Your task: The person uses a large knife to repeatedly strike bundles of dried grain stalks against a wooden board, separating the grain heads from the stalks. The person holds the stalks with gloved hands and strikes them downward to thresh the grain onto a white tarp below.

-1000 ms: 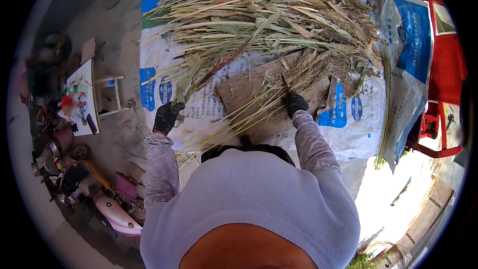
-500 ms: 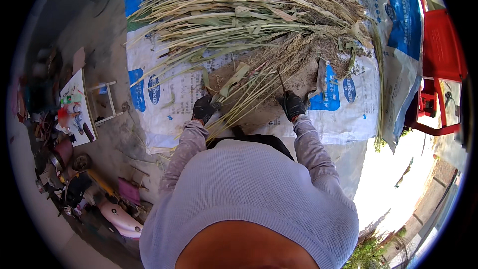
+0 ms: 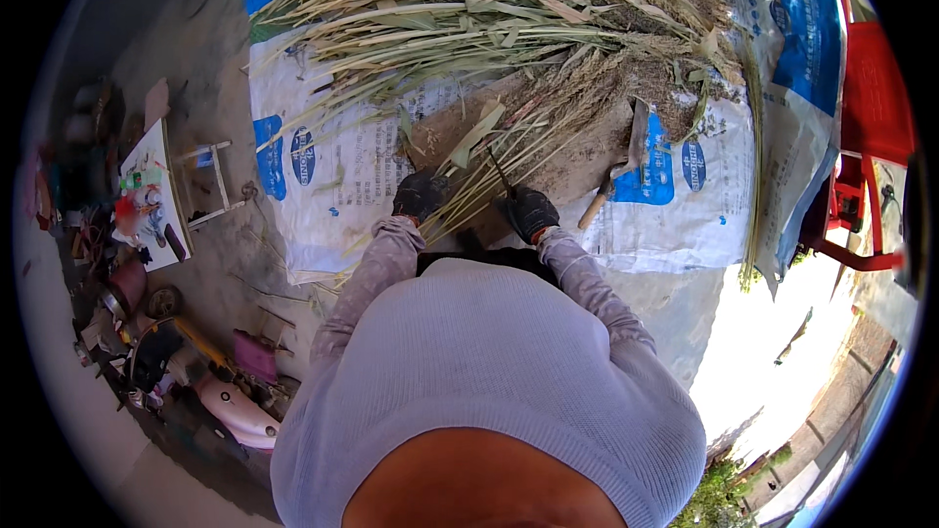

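Note:
Both my hands wear dark gloves. My left hand [image 3: 419,196] grips the lower end of a bundle of dry grass stalks [image 3: 509,137] that slants up to the right. Just right of the bundle, my right hand [image 3: 531,212] holds a thin dark blade [image 3: 500,173] that points up along the stalks. A large pile of dry reeds with feathery heads [image 3: 509,10] lies beyond, spread over white woven sacks [image 3: 333,176]. My pale long-sleeved top fills the lower middle of the view.
A hatchet with a wooden handle [image 3: 616,171] lies on the sack right of my hands. A red plastic chair [image 3: 866,127] stands at the right. Left are a small white stool [image 3: 210,181], a board with clutter [image 3: 147,196] and a pink and white ride-on toy [image 3: 230,406].
My left hand has moved from the bare sack at the left onto the stalk bundle and closed on it. The view has shifted slightly toward the pile.

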A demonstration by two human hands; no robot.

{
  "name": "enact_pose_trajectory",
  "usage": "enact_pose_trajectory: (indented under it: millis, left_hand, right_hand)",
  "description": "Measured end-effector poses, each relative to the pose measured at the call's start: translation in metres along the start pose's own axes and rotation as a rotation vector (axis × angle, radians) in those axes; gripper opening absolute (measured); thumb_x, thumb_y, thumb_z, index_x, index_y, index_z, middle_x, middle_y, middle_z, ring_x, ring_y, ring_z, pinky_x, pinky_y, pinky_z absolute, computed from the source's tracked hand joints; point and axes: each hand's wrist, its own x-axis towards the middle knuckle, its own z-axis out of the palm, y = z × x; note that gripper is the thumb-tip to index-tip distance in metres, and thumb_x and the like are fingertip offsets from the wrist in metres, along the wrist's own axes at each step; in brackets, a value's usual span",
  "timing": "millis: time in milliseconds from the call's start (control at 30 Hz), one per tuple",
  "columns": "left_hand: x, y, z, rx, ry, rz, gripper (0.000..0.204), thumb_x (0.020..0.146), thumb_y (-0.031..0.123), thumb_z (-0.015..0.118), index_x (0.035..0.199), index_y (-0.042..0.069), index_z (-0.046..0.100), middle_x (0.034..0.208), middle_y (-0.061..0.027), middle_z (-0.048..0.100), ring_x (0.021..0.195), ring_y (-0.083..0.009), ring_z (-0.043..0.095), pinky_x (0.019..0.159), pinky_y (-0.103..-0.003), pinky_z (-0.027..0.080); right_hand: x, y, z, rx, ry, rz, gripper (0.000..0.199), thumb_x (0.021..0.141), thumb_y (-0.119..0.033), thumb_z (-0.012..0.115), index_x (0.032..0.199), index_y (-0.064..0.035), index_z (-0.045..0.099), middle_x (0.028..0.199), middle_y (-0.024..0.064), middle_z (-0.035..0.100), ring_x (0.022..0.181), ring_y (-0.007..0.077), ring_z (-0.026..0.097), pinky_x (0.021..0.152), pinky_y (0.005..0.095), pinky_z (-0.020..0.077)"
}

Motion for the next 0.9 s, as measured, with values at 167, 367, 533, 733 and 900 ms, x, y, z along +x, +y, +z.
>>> enact_pose_trajectory:
  millis: [167,367,533,733,900]
  left_hand:
    - [-0.002,-0.007,-0.002,-0.768,-0.148,-0.208,0.024,0.085,0.028,0.058,0.097,0.007,0.06,0.079,-0.0048,0.063,0.064,-0.0149,0.058,0.055,-0.029,0.046]
    - [-0.004,0.015,-0.02,-0.759,-0.154,-0.427,0.021,0.085,0.027,0.058,0.097,0.01,0.056,0.075,-0.0001,0.056,0.059,-0.0105,0.055,0.049,-0.026,0.045]
    - [0.004,0.003,-0.015,-0.932,-0.206,-0.456,0.023,0.086,0.027,0.056,0.095,0.006,0.059,0.08,-0.0048,0.059,0.06,-0.0143,0.056,0.05,-0.029,0.049]
    - [0.001,0.001,-0.011,-0.874,-0.258,-0.307,0.023,0.09,0.024,0.05,0.094,0.005,0.061,0.084,-0.007,0.062,0.074,-0.0152,0.059,0.064,-0.028,0.049]
    - [-0.018,-0.025,-0.018,-0.366,-0.262,-0.05,0.021,0.087,0.022,0.052,0.085,0.003,0.062,0.079,-0.0069,0.061,0.074,-0.0161,0.057,0.067,-0.028,0.046]
  right_hand:
    - [0.007,-0.01,-0.009,-0.041,-0.058,0.042,0.055,0.078,-0.051,0.055,0.103,-0.0026,0.06,0.095,0.0225,0.062,0.093,0.0365,0.059,0.078,0.0439,0.046]
    - [0.002,0.006,0.02,0.092,-0.052,-0.238,0.05,0.079,-0.045,0.058,0.106,-0.0028,0.058,0.095,0.0227,0.062,0.094,0.0377,0.058,0.08,0.0436,0.0456]
    - [0.005,0.019,0.053,0.286,-0.001,-0.441,0.044,0.08,-0.037,0.058,0.109,-0.0035,0.057,0.095,0.0231,0.062,0.093,0.0389,0.058,0.078,0.0443,0.046]
    - [0.013,0.003,0.058,0.119,0.074,-0.28,0.044,0.08,-0.036,0.063,0.106,-0.0008,0.057,0.088,0.0186,0.064,0.084,0.0316,0.063,0.073,0.0379,0.0487]
    - [0.004,-0.018,0.036,0.175,0.028,-0.199,0.047,0.08,-0.039,0.064,0.106,-0.002,0.057,0.087,0.019,0.064,0.082,0.0319,0.063,0.071,0.0383,0.0485]
